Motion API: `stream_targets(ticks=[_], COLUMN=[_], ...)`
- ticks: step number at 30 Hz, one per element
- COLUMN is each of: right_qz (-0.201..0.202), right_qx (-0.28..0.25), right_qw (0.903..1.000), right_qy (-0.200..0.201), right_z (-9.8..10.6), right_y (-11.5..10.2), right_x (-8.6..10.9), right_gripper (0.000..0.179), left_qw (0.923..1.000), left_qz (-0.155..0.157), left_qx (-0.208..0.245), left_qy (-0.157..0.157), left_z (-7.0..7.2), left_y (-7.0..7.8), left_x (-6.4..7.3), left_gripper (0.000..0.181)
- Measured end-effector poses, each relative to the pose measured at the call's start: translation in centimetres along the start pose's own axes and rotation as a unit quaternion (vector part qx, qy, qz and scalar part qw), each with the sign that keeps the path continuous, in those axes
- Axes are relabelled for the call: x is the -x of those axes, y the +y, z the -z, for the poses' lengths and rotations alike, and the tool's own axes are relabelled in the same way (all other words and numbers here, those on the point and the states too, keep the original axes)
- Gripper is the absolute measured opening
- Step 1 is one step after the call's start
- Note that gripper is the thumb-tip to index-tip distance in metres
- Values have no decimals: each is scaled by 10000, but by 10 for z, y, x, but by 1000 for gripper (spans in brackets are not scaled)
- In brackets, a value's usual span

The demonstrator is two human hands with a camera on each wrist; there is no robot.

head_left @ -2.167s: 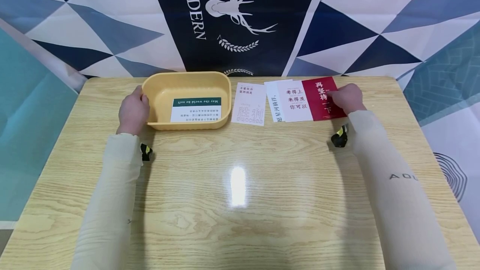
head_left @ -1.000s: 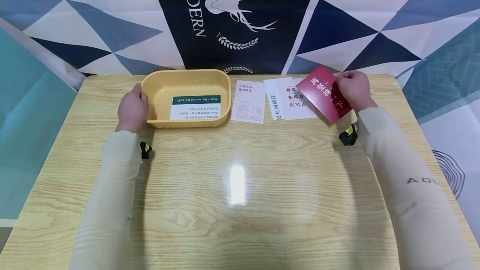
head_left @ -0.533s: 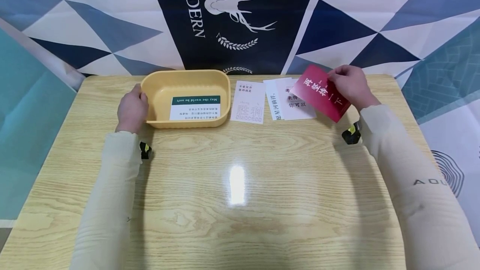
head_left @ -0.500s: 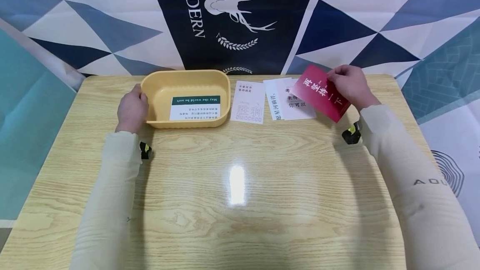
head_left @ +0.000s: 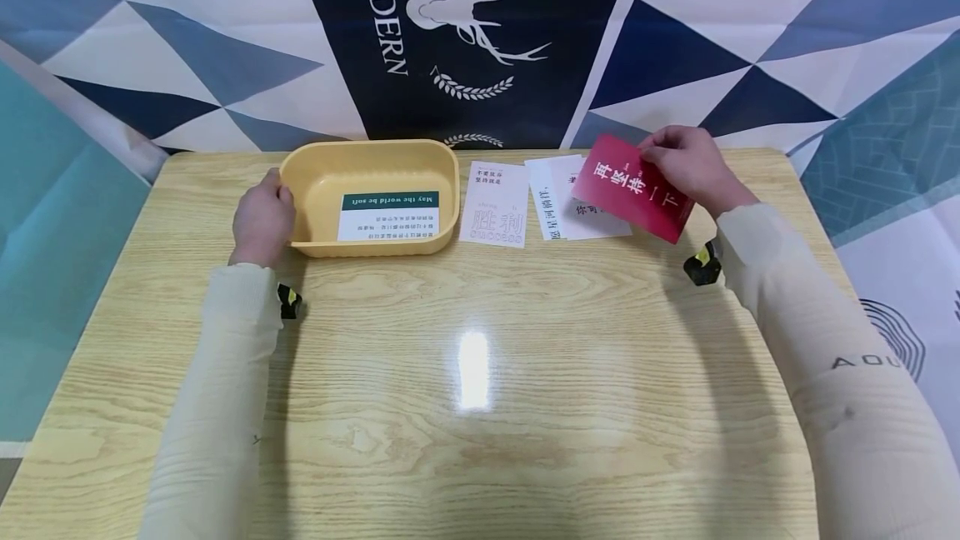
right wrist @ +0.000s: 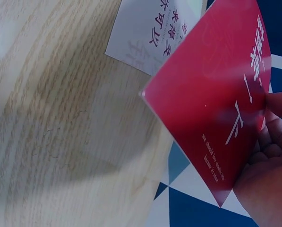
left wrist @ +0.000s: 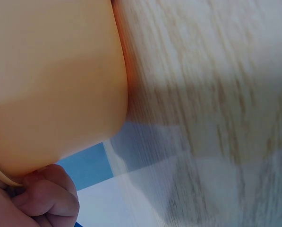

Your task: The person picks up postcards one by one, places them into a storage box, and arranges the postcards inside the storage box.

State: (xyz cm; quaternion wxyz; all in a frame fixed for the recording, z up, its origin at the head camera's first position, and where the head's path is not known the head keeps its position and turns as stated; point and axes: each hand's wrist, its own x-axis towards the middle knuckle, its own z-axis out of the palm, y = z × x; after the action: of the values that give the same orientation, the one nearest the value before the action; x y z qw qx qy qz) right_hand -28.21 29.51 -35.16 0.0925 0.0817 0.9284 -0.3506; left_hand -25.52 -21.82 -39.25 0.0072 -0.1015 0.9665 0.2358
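Card, red, is hanging tilted, partly over the white card, in the head view, right hand pinching one edge, left hand holding the tray; probably light, springy, easily creased, so edges suit gripping. Left wrist view is showing curled fingers gripping the tray's rim, partly hidden overhead. Right wrist view is revealing the card's bow and small English print.

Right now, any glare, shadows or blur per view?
Head: bright glare patch on the table, shadows along the inner sides of both sleeves; left wrist: table grain looks soft, shade over the tray low in frame; right wrist: shadow on the table near the red card, bright patch at left edge.
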Motion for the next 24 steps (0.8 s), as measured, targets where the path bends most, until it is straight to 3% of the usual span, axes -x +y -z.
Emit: stream_targets(ticks=[24], right_qz=[253], right_qx=[311], right_qw=[9973], right_qy=[-611], right_z=[-6], right_y=[-16], right_x=[2], right_gripper=[41], left_qw=[10000], left_qz=[31], left_qx=[-20], left_qy=[-9], left_z=[0], left_y=[-1], left_x=[-2], left_gripper=[44])
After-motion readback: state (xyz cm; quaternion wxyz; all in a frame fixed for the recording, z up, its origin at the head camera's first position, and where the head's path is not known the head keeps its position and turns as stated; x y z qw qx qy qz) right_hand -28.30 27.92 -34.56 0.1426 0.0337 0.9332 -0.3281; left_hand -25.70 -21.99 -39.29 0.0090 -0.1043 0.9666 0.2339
